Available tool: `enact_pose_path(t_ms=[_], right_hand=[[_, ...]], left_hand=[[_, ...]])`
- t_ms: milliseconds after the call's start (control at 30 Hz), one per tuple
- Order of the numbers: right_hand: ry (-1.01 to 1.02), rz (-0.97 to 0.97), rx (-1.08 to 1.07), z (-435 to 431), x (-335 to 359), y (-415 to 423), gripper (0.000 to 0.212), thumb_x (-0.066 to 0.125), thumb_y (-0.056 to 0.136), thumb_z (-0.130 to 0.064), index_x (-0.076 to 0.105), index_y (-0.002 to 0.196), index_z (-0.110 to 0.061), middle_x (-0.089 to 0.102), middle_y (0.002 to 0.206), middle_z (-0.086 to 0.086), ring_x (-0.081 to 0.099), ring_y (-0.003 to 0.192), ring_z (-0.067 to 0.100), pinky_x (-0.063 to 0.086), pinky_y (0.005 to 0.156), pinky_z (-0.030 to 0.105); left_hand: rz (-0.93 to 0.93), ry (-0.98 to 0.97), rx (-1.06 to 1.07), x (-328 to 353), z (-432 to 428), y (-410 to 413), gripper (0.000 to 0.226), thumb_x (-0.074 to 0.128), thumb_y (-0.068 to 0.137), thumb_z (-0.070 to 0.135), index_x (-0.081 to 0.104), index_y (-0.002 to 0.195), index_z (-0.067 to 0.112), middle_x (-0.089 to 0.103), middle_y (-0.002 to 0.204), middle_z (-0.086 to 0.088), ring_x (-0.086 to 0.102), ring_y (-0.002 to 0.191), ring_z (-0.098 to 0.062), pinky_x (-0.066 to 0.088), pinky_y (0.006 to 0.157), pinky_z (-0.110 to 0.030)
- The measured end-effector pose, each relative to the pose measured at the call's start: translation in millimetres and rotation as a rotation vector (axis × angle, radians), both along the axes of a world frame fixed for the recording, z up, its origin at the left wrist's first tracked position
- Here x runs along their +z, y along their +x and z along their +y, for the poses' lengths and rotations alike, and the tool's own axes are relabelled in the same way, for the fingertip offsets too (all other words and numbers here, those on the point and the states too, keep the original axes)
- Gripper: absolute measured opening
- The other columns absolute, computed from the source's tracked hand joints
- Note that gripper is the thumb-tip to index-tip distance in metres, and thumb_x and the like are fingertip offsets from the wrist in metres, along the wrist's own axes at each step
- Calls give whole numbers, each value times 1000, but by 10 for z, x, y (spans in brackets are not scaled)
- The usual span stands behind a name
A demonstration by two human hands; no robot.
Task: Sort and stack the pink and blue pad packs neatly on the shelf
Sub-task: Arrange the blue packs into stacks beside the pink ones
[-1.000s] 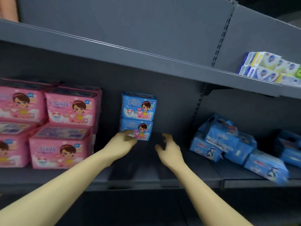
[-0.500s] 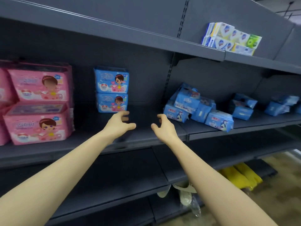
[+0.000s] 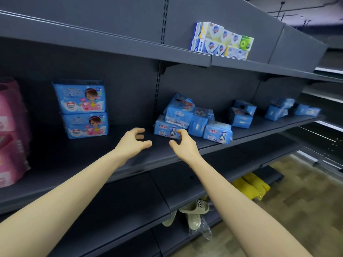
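- Far left, partly cut by the frame edge & blurred: stacked pink plastic pad packs [image 3: 11, 130] on the dark grey metal middle shelf [image 3: 92, 154].
- Right of them, w/ a gap between: two blue plastic pad packs w/ a cartoon girl on the front [image 3: 81, 108], one squarely on top of the other, set back near the rear panel, faces to the front.
- Left grip [image 3: 132, 142]: open, fingers loosely bent, thumb out to the right, holding nothing. It hovers over the bare shelf between the blue stack & the heap, apart from both.
- Right grip [image 3: 182, 145]: open too, fingers loosely curled, nothing in it. Fingertips overlap the front of the lowest pack of the heap; can't tell if they touch it.
- Just past the right grip: untidy heap of smaller blue plastic pad packs [image 3: 187, 117], some flat, some tilted, leaning on each other, on the same shelf level in the next bay.
- Above, on the upper shelf: white, yellow & green cardboard soap boxes [image 3: 220, 40], two rows high.
- Farther right on the middle level: more loose blue packs in three small clusters [image 3: 241, 115], [image 3: 278, 109], [image 3: 307, 110], apart from one another.
- Low down under the bottom shelf: beige slippers [image 3: 194, 210] & yellow soft items [image 3: 248, 186], type unclear.
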State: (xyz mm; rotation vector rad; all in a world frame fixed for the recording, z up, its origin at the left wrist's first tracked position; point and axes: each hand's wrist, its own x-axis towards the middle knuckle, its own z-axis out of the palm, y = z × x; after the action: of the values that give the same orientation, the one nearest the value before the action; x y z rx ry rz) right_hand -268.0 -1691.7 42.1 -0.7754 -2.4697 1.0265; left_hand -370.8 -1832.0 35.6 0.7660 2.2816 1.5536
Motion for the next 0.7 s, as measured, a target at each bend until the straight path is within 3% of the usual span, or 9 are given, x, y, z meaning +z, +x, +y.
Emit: enact_pose_path(t_ms=[133, 433, 600, 700], right_hand=[[-28, 13, -3, 293, 20, 20, 50, 50, 96, -27, 31, 141, -17, 45, 138, 6, 48, 112, 19, 37, 84, 27], [-112, 20, 10, 911, -20, -130, 58, 58, 90, -33, 33, 140, -17, 43, 140, 5, 41, 129, 21, 35, 90, 28], [-176, 33, 18, 1197, -19, -256, 59, 56, 92, -34, 32, 141, -13, 42, 142, 5, 43, 127, 21, 34, 87, 25], [-256, 58, 11, 1310, 7, -364, 61, 56, 91, -35, 31, 141, -11, 43, 139, 6, 46, 122, 21, 36, 87, 27]], left_hand=[[1, 12, 6, 17, 333, -7, 51, 60, 89, 22, 43, 137, 18, 53, 132, -6, 51, 108, -15, 40, 83, -26], [-23, -7, 49, 41, 930, -144, 46, 53, 93, 26, 44, 137, 16, 56, 126, -4, 50, 107, -15, 41, 88, -30], [-44, -15, 75, 36, 1152, -204, 43, 51, 94, 21, 44, 136, 15, 55, 115, -2, 50, 102, -18, 39, 84, -26], [-58, -14, 103, 31, 1250, -238, 42, 51, 94, 20, 45, 135, 15, 57, 119, -5, 53, 109, -24, 40, 86, -28]])
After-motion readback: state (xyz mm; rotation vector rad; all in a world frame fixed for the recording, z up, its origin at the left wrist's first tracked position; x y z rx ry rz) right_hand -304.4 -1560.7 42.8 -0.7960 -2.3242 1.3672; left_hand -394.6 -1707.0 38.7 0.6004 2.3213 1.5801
